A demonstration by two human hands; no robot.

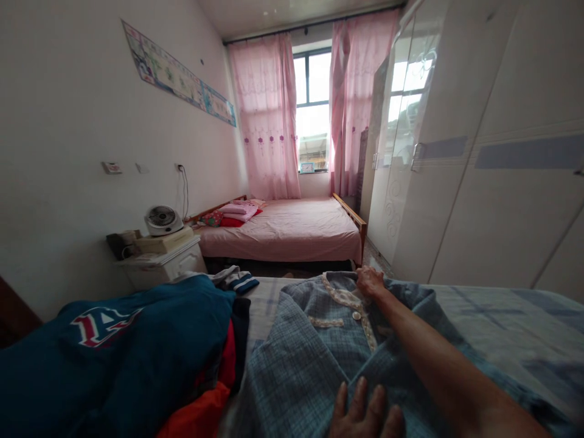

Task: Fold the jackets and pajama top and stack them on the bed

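A blue checked pajama top (314, 359) lies spread on the near bed (502, 316), front side up, with its lace-trimmed collar pointing away toward the far end of the bed. The right hand (369, 283) reaches far forward along a stretched arm and rests at the collar, fingers curled down onto the fabric; it seems to pinch the cloth edge, but how firm this grip is I cannot tell. The left hand (365, 413) is at the bottom edge of the view, only its fingers visible, spread flat and open on the lower part of the same top, pressing on it and holding nothing. A white button (356, 315) shows on the placket just below the right hand. To the left of the top there is a pile of clothes: a dark blue garment with a red and white letter (137, 340), an orange-red piece (201, 413) under it, and a striped piece (235, 280) behind. Further away stand a second bed with a pink sheet (292, 231), a white nightstand (164, 264) with a small fan (162, 220), pink curtains (269, 115) at the window, and a white wardrobe (493, 152) on the right side.
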